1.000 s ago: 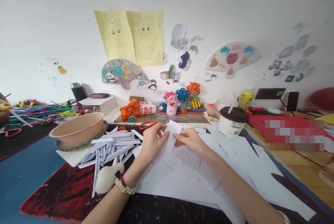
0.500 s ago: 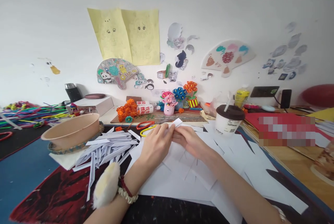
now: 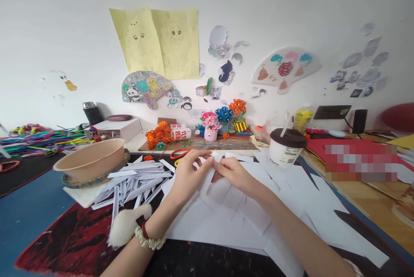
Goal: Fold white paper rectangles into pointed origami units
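Between my two hands is a small white paper strip (image 3: pixel 216 156), held up over the sheets and partly hidden by the fingers. My left hand (image 3: pixel 193 174) pinches it from the left, thumb and fingertips closed. From the other side my right hand (image 3: pixel 233 174) grips the same strip, its thumb meeting the left one. Under both hands spread loose white paper sheets (image 3: pixel 223 225), overlapping one another. To the left of my left hand lies a heap of folded paper strips (image 3: pixel 139 182). Red-handled scissors (image 3: pixel 179 154) lie just beyond my left hand.
A pinkish oval basin (image 3: pixel 89 160) stands left of the heap. A lidded drink cup (image 3: pixel 286 150) with a straw stands on the right. Orange craft flowers (image 3: pixel 159 135) and small flower pots (image 3: pixel 211 134) line the back by the wall. Bundled coloured stems (image 3: pixel 42 139) lie far left.
My left hand has turned, so its thumb and finger gap now show. The paper strip stands more upright between the fingers. The fluffy wrist ornament has swung lower.
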Demonstrator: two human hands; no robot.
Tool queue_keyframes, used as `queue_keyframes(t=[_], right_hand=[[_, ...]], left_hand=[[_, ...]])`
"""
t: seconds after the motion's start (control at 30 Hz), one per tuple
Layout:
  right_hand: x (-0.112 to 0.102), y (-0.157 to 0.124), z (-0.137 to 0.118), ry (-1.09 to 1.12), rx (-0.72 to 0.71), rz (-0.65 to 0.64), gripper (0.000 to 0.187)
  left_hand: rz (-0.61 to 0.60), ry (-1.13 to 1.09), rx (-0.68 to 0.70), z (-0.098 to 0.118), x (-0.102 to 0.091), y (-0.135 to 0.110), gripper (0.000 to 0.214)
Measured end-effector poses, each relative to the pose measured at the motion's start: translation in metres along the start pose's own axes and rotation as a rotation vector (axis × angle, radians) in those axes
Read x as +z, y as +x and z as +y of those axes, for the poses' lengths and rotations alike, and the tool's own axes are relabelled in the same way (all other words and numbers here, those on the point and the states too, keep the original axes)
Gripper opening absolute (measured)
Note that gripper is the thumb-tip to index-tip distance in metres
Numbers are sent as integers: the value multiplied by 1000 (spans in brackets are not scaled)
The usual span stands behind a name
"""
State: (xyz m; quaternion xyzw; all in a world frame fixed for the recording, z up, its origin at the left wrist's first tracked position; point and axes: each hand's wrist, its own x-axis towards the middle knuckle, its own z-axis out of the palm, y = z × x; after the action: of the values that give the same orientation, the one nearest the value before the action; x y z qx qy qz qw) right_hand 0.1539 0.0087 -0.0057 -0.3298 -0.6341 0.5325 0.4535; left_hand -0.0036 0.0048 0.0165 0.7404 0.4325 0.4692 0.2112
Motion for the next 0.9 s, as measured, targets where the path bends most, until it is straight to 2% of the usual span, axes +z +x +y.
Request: queue_keyframes(t=[0.07,0.23,0.47,0.9], right_hand=[[-1,-2,-2,-85,-36,-31,57],[-6,-4,-10,-197,-55,-5,45],[-8,-6,-16,-27,-142,189,30],[-6,-9,-19,72,-116,233,26]], left_hand=[[-43,-69,-59,-1,1,0,23],[16,-224,-156,3,1,-2,27],[-13,-291,-185,10,-2,-3,26],[-47,-352,-206,9,-2,-4,23]])
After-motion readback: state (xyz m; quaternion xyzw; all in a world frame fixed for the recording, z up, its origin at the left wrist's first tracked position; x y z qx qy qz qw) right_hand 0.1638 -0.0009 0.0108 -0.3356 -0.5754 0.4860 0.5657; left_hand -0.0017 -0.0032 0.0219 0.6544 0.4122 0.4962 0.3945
